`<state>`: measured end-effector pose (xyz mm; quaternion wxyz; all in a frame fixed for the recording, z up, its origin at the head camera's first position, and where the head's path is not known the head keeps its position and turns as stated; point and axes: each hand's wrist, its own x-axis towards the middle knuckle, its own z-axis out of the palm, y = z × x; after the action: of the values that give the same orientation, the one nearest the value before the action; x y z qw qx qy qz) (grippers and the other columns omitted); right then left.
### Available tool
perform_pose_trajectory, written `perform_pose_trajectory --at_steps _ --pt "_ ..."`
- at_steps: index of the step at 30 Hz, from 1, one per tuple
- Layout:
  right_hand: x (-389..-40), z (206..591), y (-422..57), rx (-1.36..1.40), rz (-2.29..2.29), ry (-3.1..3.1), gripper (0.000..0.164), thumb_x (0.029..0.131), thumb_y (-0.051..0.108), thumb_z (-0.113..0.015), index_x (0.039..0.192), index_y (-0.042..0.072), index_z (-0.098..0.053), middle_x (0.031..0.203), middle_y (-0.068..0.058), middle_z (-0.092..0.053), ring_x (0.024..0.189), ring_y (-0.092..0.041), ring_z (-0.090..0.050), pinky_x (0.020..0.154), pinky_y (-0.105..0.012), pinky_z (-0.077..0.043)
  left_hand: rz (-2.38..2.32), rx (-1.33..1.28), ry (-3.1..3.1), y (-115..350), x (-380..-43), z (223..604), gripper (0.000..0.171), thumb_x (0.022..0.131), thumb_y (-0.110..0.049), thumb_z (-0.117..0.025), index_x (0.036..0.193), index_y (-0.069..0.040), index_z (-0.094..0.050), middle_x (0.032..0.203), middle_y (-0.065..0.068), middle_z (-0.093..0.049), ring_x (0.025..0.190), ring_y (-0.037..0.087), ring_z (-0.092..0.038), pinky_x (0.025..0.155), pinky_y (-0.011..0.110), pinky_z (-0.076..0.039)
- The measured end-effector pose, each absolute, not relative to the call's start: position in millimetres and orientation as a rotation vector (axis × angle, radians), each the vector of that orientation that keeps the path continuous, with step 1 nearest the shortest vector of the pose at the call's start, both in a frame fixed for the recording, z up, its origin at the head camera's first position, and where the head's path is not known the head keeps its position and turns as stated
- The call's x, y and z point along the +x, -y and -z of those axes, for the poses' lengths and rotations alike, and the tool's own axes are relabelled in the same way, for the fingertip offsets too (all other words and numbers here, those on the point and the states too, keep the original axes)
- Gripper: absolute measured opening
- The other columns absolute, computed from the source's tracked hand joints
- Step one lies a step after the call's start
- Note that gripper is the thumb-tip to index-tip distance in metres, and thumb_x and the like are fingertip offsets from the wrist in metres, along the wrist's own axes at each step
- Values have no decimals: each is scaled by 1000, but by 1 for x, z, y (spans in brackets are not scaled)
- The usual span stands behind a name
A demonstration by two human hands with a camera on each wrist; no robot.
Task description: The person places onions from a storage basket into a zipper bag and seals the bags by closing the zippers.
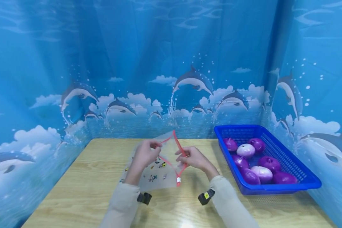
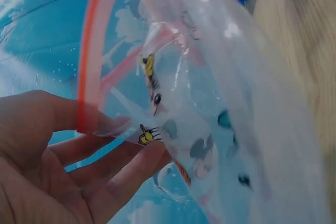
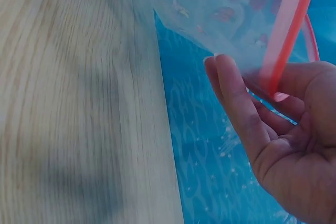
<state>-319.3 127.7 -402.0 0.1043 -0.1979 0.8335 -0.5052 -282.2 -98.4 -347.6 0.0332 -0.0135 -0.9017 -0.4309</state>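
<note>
A clear zip bag [image 1: 156,179] with printed cartoon figures and a red zip edge is held up over the table, its mouth spread apart. On the left, my left hand [image 1: 145,153] pinches one side of the red edge between thumb and fingers; the left wrist view shows the thumb over the red strip [image 2: 89,51]. My right hand [image 1: 195,157] pinches the opposite side, its fingers behind the plastic in the right wrist view. A white slider [image 1: 178,180] sits at the near corner of the zip. Through the plastic, only printed pictures show.
To the right stands a blue plastic basket [image 1: 273,188] with several purple onions [image 1: 269,163] and paler ones such as a white-and-purple onion [image 1: 246,150]. The wooden table [image 1: 74,190] meets a blue dolphin-print curtain [image 1: 148,63] at its back edge.
</note>
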Motion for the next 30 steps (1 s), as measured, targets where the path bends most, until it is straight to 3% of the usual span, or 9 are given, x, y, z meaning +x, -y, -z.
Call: perform_pose_trajectory --at_steps 5,17,26,30 --pt "-318 400 -118 -577 1462 -2441 34 96 14 -67 126 -3 -69 99 -15 -79 74 -18 -75 73 -30 -67 1219 -34 2805 90 -283 336 18 95 -12 -67 109 -15 -78 110 6 -74 96 21 -66 73 30 -61" --pt "-316 402 -114 -616 1453 -2444 29 93 6 -65 119 -6 -71 91 -16 -79 63 -14 -73 66 -28 -65 1408 -147 2723 95 -279 317 21 93 -11 -70 113 -12 -77 107 9 -75 80 18 -71 70 29 -64" --pt "-318 406 -113 -591 1483 -2406 23 94 -2 -60 111 -10 -72 98 -22 -78 58 -8 -69 61 -28 -66 1424 -116 2640 110 -272 300 23 95 -13 -68 115 -16 -78 111 8 -74 94 22 -69 74 27 -62" --pt "-317 409 -112 -556 1493 -2404 25 95 -7 -57 115 -12 -70 89 -22 -75 55 -10 -68 61 -33 -67 1344 -113 2581 113 -266 290 23 95 -13 -68 115 -17 -78 112 9 -75 97 25 -70 71 29 -61"
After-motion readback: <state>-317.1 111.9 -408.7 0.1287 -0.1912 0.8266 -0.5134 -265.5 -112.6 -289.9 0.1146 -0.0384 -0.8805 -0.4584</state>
